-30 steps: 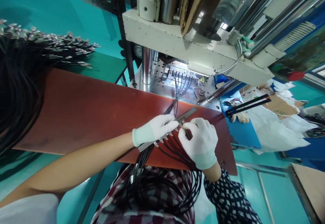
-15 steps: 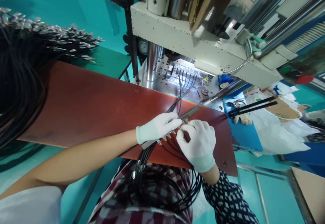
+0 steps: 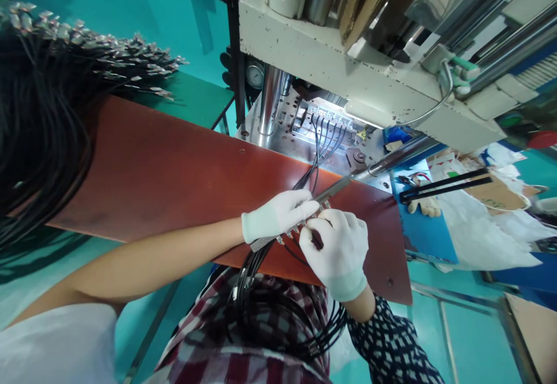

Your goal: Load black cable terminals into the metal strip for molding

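Note:
My left hand [image 3: 282,214], in a white glove, is closed on a long grey metal bar [image 3: 338,188] that lies slanted above the board. Small shiny metal cable ends [image 3: 281,240] sit in a row along the bar's near edge. My right hand [image 3: 342,250], gloved too, pinches at this row with thumb and forefinger, on the end of a black cable; the fingertips partly hide it. A looped bundle of black cables [image 3: 247,300] hangs from the bar over my lap. More black cables [image 3: 319,155] run from the bar's far side into the lit mould [image 3: 311,131] in the press.
A reddish-brown board [image 3: 183,169] spans the front of the press [image 3: 317,42]. At the left lies a big heap of black cables [image 3: 39,123] with metal tips. Two black rods [image 3: 448,185], a spare glove [image 3: 425,206] and white plastic bags [image 3: 474,227] are at the right.
The view has shifted slightly, so the press and board appear farther right. My right hand sits a little closer to my left along the bar, still pinching; the left keeps its hold.

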Demonstrator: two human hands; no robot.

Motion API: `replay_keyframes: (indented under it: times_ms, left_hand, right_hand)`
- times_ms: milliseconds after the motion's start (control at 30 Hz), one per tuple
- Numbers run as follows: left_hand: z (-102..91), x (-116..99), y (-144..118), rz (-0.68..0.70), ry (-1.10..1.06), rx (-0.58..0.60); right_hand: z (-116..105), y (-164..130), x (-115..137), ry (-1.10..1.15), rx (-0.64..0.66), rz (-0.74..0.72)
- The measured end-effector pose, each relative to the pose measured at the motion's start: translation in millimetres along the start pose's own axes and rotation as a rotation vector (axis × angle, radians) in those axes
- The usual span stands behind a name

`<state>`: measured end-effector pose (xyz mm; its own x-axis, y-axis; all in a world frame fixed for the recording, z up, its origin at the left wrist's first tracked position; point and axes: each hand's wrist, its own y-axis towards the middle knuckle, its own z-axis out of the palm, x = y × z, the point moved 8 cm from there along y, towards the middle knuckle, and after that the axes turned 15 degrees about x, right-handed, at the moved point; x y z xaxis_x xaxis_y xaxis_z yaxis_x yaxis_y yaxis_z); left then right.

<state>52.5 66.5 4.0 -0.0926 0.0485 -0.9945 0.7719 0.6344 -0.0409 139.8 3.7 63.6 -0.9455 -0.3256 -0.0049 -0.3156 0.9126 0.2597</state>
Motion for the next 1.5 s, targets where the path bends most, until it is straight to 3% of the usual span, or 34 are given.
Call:
replay_keyframes:
  times_ms: [167,300,467,800,1000,1200,1367,1500]
  left_hand:
    - [0.6,0.4,-0.4,-0.008,-0.016,-0.009]
    - [1.7,-0.8,-0.3,-0.018,-0.039,0.005]
    - [-2.0,-4.8,0.5,0.015,0.046,-0.042]
    - [-3.2,-4.5,0.0,-0.023,-0.008,-0.059]
    - [-5.5,-2.9,0.1,-0.031,0.002,-0.087]
    - [-6.1,-3.7,-0.3,-0.019,-0.034,-0.091]
    - [-4.3,-2.7,-0.9,-0.007,-0.083,-0.083]
    - [-6.2,-1.4,-1.9,-0.008,-0.060,-0.093]
  right_hand:
    - [2.2,-3.6,-2.8,0.008,0.051,0.016]
    - [-5.1,-9.2,6.7,0.018,0.019,-0.027]
    - [2.7,-7.7,13.3,0.010,-0.011,-0.008]
    - [-2.0,-11.1,23.5,0.019,0.030,-0.037]
    - [3.0,-12.4,24.3,0.043,-0.024,-0.046]
    - [1.1,-15.7,30.8,0.059,0.067,-0.090]
    - [9.4,-17.0,40.6,0.093,0.017,-0.114]
    - [7.5,-12.8,32.3,0.110,0.094,-0.139]
